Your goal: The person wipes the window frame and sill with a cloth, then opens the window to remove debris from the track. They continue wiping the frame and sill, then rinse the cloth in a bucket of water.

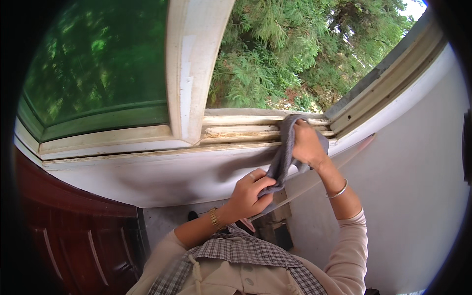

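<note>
A grey cloth (283,155) runs between my two hands. My right hand (306,143) grips its upper part and presses it into the bottom track of the sliding window frame (239,133), near the right corner. Brown dirt marks the track left of the cloth. Lower down and to the left, my left hand (251,193) pinches the cloth's other end in front of the white wall under the sill. The fingertips of my right hand are partly hidden by the cloth.
A green-tinted window pane (99,66) fills the upper left, beside a pale upright frame (188,73). Trees show through the open side. A dark red panelled door (73,228) stands at lower left, and a white wall (398,191) is at right.
</note>
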### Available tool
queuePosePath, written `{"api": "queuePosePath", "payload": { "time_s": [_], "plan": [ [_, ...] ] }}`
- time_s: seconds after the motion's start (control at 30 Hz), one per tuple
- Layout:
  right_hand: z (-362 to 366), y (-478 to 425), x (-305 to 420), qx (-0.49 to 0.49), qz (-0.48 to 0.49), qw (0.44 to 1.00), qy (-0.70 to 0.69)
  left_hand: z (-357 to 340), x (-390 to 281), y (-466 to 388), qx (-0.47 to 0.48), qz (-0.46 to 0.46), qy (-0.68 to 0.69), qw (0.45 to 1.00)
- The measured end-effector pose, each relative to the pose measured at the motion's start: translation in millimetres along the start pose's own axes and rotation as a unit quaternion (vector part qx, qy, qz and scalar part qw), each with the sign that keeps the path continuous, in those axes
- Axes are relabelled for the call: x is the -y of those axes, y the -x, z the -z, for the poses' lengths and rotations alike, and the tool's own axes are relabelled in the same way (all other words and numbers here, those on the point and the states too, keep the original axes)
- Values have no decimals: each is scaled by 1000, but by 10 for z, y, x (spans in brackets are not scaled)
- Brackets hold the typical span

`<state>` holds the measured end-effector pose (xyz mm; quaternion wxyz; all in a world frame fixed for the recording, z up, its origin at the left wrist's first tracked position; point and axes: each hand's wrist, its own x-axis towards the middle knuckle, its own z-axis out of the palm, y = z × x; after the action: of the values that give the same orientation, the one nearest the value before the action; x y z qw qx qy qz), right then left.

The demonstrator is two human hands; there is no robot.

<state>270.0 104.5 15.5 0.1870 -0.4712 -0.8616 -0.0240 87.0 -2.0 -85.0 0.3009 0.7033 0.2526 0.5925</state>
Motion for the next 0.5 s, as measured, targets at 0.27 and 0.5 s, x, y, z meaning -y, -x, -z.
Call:
{"api": "queuePosePath", "payload": {
  "time_s": [0.27, 0.5],
  "plan": [
    [-372, -575, 1109, -2, 183, 971, -155, 552, -89, 389, -69, 15, -82, 994],
    [-457, -665, 1275, -37, 201, 966, -156, 600, -70, 373, -97, 8, -110, 989]
  ]
}}
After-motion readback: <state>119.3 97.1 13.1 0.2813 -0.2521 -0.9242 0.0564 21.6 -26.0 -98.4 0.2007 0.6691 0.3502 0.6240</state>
